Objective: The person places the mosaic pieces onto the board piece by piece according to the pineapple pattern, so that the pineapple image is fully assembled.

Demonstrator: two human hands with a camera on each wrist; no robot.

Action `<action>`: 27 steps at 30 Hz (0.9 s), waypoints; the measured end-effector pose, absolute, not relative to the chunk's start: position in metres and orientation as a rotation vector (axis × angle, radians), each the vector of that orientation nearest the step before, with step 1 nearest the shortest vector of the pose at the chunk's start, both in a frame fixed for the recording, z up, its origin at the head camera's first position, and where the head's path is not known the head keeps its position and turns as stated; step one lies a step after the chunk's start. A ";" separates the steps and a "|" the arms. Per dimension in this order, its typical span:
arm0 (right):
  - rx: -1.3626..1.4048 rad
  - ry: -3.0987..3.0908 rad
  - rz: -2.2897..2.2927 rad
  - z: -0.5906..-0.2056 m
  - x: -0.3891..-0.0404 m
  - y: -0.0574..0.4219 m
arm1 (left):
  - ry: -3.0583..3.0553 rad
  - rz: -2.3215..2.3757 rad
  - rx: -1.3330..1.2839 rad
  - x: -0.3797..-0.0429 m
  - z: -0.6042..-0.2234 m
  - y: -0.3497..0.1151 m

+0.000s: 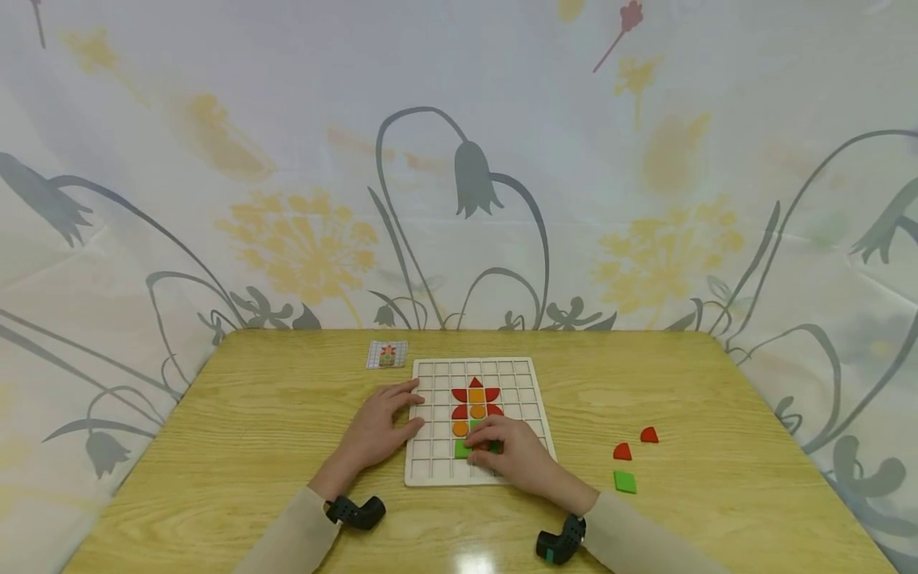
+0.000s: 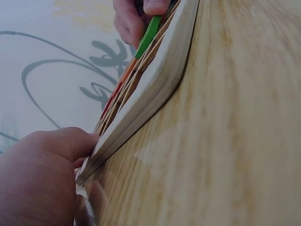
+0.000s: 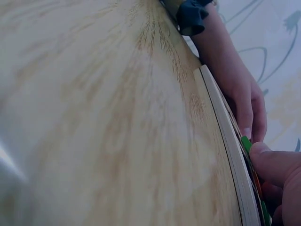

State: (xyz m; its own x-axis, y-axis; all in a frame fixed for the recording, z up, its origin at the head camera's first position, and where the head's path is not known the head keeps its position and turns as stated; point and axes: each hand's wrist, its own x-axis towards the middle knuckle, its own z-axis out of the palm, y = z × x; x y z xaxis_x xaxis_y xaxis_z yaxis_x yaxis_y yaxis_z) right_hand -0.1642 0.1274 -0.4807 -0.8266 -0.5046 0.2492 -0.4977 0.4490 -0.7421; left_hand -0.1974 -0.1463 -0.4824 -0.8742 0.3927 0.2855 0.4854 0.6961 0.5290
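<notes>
A pale square grid board (image 1: 430, 462) lies on the table. On it stand red, orange and green flat pieces, among them a red triangle (image 1: 475, 383), an orange square (image 1: 476, 395) and orange round pieces (image 1: 460, 429). My right hand (image 1: 519, 454) reaches over the board's lower middle; its thumb and fingers pinch a green square tile (image 1: 462, 450) at a grid cell. The fingers hide some pieces beneath them. In the left wrist view this green tile (image 2: 149, 36) shows at the fingertips. My left hand (image 1: 376, 426) rests at the board's left edge, fingers extended and touching it.
To the right of the board, two red quarter-round pieces (image 1: 622, 452) and a loose green square (image 1: 625, 482) lie on the wooden table (image 1: 287, 399). Behind the board's upper left corner is a small pattern card (image 1: 387, 355). A flower-printed curtain (image 1: 323, 159) hangs behind the table.
</notes>
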 end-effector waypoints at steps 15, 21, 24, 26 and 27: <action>-0.928 2.699 -1.300 -0.477 -0.163 0.126 | -2.756 -0.934 -0.714 -0.198 -0.482 -0.146; -0.965 2.738 -1.211 -0.478 -0.162 0.126 | -2.747 -0.916 -0.712 -0.198 -0.483 -0.145; -0.986 2.755 -1.171 -0.477 -0.161 0.126 | -2.743 -0.910 -0.711 -0.197 -0.482 -0.145; -1.007 2.763 -1.161 -0.476 -0.160 0.125 | -2.743 -0.908 -0.712 -0.196 -0.482 -0.145; -1.015 2.766 -1.156 -0.476 -0.160 0.125 | -2.742 -0.909 -0.714 -0.196 -0.481 -0.145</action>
State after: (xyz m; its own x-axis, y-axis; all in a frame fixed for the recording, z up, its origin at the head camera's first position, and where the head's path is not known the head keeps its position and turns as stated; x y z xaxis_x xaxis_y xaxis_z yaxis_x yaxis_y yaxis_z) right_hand -0.1596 0.1255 -0.4755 -0.7941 -0.5518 0.2548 -0.5691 0.5278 -0.6305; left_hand -0.1961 -0.1446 -0.4814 -0.8719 0.3889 0.2974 0.4896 0.7004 0.5194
